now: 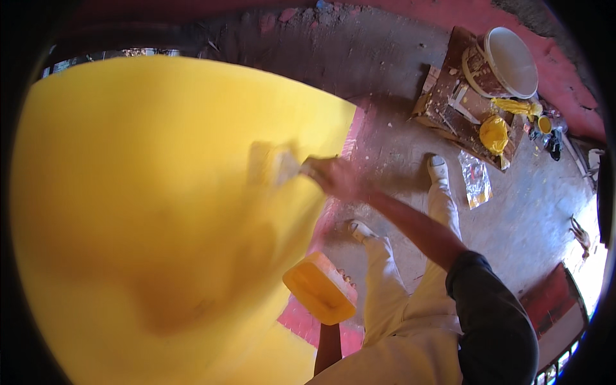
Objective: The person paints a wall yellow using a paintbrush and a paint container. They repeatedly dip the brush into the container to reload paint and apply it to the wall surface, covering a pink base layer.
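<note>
My right hand (334,177) grips a wide paintbrush (288,167) by its handle. Its bristle end is at the yellow painted wall (159,192); motion blur hides whether it touches. Low in front of me, my left hand (348,281) holds a plastic tub (321,291) with yellow-orange paint inside. Only its fingertips show, curled over the tub's far side; the tub hides the rest. A pink band (301,321) runs along the wall's lower edge, beside the floor. Shadows of my arm and body fall across the yellow surface.
On the concrete floor (510,231) stands a paint-stained wooden platform (440,108) bearing a large bucket (510,62) and a yellow plastic bag (494,134). A clear plastic wrapper (475,180) lies near my feet. A small yellow cup (544,125) sits beyond the platform among clutter.
</note>
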Available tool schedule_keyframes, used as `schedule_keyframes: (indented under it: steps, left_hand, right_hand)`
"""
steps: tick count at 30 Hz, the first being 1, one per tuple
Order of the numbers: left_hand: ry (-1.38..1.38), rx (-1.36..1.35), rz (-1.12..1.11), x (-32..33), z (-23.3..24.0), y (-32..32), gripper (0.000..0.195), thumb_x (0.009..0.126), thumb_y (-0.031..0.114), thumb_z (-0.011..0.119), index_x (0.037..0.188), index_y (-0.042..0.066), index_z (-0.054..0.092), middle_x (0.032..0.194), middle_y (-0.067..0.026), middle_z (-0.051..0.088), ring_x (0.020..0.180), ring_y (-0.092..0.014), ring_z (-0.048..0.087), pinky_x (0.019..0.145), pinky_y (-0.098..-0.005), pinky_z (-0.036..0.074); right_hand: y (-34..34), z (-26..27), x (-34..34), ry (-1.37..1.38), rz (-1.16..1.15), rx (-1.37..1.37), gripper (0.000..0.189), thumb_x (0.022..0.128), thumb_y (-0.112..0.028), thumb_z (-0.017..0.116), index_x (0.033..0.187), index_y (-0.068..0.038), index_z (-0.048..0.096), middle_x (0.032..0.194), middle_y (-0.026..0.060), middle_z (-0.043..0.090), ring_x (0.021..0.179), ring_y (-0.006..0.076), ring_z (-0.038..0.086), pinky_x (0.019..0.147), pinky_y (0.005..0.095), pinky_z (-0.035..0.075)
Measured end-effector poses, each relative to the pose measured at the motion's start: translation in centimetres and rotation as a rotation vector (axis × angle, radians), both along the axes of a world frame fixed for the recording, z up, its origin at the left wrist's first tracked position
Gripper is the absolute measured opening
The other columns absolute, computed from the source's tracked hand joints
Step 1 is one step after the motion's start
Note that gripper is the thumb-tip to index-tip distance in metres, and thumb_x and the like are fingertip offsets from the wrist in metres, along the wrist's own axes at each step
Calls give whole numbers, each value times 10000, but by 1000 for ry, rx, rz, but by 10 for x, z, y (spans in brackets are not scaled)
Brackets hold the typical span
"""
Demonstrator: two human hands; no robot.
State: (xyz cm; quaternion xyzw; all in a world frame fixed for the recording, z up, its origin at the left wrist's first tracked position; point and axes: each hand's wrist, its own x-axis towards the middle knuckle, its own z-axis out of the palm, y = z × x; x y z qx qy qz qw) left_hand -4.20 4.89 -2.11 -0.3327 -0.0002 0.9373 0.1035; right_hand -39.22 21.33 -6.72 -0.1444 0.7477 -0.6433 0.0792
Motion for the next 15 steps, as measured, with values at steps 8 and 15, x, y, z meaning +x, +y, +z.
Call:
schedule_keyframes:
  steps: [8, 15]
  left_hand:
    - [-63, -288, -4, 59, 34, 5, 681, 935, 549, 568, 1450, 125, 431, 1311, -73, 536, 1184, -291, 522, 1021, -549, 379]
    - [-8, -381, -146, 28, 89, -17, 599, 957, 479, 585, 1408, 102, 471, 1277, -96, 564, 1185, -288, 547, 1019, -528, 420]
  right_hand:
    - [37, -193, 48, -435, -99, 562, 302, 986, -321, 575, 1080, -53, 676, 918, 238, 705, 868, 447, 688, 771, 547, 538]
    - [114, -101, 168, -300, -140, 510, 431, 951, -406, 670, 1150, -26, 629, 1033, 260, 703, 999, 463, 670, 813, 540, 525]
